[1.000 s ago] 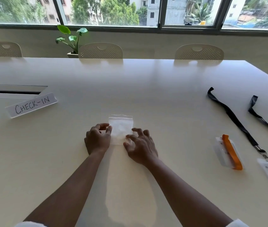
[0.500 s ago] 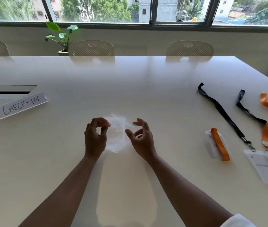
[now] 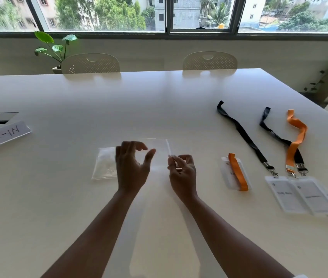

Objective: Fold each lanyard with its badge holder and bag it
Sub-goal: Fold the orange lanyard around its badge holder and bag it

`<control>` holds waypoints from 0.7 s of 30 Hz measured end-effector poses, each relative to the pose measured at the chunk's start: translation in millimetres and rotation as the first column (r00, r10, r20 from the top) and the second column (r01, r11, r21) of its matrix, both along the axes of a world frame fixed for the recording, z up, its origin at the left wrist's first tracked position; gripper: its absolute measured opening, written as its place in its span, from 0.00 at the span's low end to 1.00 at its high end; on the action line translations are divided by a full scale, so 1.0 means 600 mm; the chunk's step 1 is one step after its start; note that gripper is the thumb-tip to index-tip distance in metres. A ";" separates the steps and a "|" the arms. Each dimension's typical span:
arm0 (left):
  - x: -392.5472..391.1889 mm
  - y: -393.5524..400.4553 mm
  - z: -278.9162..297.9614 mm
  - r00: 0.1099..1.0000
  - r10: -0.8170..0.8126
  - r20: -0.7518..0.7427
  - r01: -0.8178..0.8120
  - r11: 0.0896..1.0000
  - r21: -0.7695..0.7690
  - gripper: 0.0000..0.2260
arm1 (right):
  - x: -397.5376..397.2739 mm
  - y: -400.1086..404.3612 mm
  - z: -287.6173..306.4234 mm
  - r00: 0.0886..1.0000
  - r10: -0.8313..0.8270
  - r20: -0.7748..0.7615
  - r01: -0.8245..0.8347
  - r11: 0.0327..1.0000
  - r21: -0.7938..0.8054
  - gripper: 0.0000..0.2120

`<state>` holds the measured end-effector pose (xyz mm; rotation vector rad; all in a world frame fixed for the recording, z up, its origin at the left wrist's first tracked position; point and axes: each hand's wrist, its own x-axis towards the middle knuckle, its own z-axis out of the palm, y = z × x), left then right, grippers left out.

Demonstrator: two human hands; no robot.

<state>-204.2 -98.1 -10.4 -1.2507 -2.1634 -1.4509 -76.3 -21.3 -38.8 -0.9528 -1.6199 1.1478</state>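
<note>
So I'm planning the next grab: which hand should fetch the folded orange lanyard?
Probably the left hand: it holds nothing, while the right hand pinches the clear bag, though the folded orange lanyard lies right.

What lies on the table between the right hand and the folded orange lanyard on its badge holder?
In the head view, only bare table lies between the right hand and the folded orange lanyard. The clear bag it pinches hangs on its other side.

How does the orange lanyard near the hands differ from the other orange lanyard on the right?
The near orange lanyard is folded over its badge holder and lies apart; the far orange lanyard lies stretched out, crossing a black lanyard. The near one looks ready for bagging; the far one is unfolded. Both are orange with clear holders.
</note>
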 end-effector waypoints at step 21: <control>0.110 0.046 -0.043 0.824 -0.277 0.493 0.319 0.948 -0.002 0.06 | 0.079 0.023 -0.009 0.957 0.068 0.283 -0.126 0.973 0.192 0.11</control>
